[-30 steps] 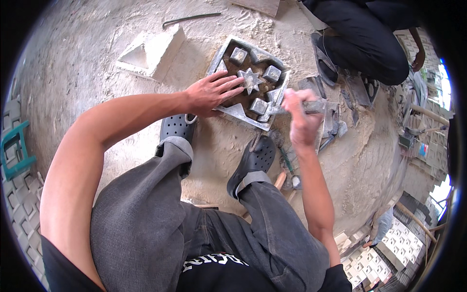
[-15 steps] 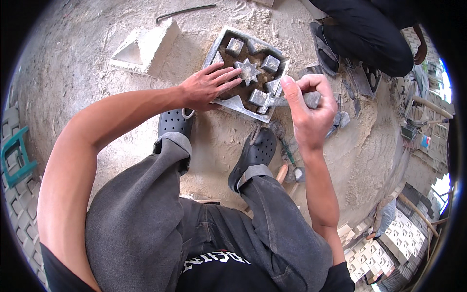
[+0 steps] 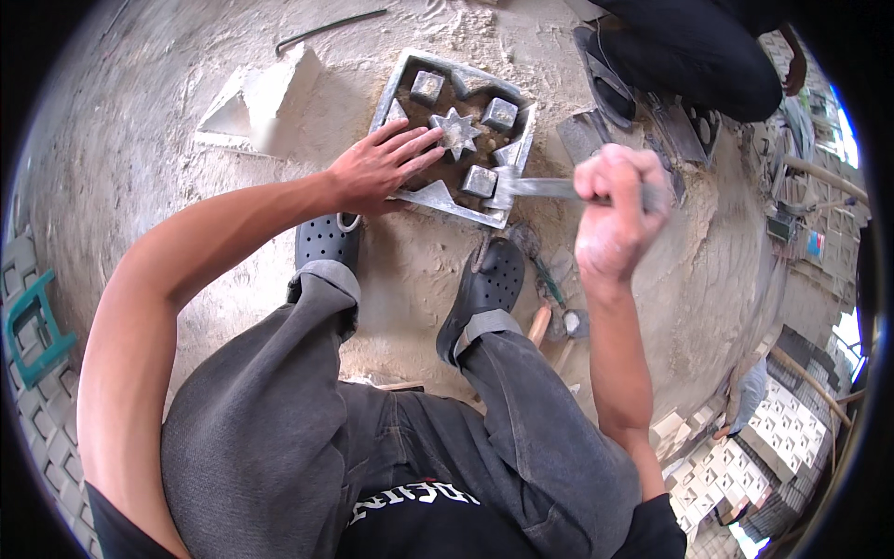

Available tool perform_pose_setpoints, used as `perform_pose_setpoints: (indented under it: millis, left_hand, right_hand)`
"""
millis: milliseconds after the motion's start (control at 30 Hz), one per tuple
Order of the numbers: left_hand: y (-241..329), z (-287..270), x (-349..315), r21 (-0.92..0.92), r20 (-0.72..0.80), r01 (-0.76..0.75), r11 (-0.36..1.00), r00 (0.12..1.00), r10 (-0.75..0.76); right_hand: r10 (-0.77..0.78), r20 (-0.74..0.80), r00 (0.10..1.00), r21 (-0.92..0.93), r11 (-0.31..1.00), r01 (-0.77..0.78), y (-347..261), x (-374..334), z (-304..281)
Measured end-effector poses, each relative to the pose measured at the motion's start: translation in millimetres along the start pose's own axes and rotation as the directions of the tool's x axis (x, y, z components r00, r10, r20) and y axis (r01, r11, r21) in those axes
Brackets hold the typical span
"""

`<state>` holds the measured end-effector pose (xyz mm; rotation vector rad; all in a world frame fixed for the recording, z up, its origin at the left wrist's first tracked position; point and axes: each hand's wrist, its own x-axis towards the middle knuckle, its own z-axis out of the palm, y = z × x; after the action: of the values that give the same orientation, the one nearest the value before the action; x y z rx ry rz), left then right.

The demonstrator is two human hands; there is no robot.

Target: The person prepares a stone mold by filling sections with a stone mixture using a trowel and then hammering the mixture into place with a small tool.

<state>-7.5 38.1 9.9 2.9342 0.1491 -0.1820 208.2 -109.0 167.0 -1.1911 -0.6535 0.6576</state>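
A square metal mould (image 3: 402, 76) lies on the dusty ground in front of my feet, holding raised grey blocks and an eight-pointed star (image 3: 456, 134) in its middle. My left hand (image 3: 382, 168) rests across its left side, fingers stretched out, tips at the star. In my closed right hand (image 3: 622, 210) is a grey metal tool (image 3: 545, 188) with a straight shank, gripped by its thick end. The tool's far end, smeared by motion, is over the mould's near right corner beside a square block (image 3: 480, 181). Its exact shape there cannot be made out.
A pale angular block (image 3: 279, 98) and a bent metal rod (image 3: 331, 30) lie at far left. Another person's dark-clothed leg (image 3: 694, 65) is at far right, by a flat metal blade (image 3: 582, 135). Several small tools (image 3: 559, 298) lie beside my right shoe (image 3: 489, 289).
My right hand has moved right and turned, and the tool's shank now extends further out of it. My left hand stays on the mould. The whole view has shifted slightly.
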Motion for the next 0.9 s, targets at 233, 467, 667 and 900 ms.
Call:
perform_pose_setpoints:
  millis: [233, 467, 667, 900]
  left_hand:
    - [2.4, 0.5, 9.5, -0.042, -0.04, -0.021, 0.999, 0.999, 0.019]
    - [4.4, -7.2, 6.7, -0.051, 0.007, 0.005, 0.999, 1.0, -0.005]
    - [5.4, -3.8, 9.4, -0.036, -0.019, -0.007, 0.999, 1.0, 0.007]
    - [6.0, 2.2, 9.2, -0.038, -0.041, -0.006, 0.999, 0.999, 0.005]
  right_hand:
    - [0.193, -0.086, 0.977, -0.178, 0.962, -0.205, 28.0, 4.6, -11.3]
    - [0.008, -0.157, 0.988, -0.104, 0.994, -0.025, -21.1, 5.4, 10.4]
    - [0.06, 0.082, 0.995, -0.369, 0.929, -0.025, 23.5, 1.5, -5.2]
    - [0.081, -0.085, 0.993, -0.34, 0.935, -0.105, 21.7, 8.3, -2.5]
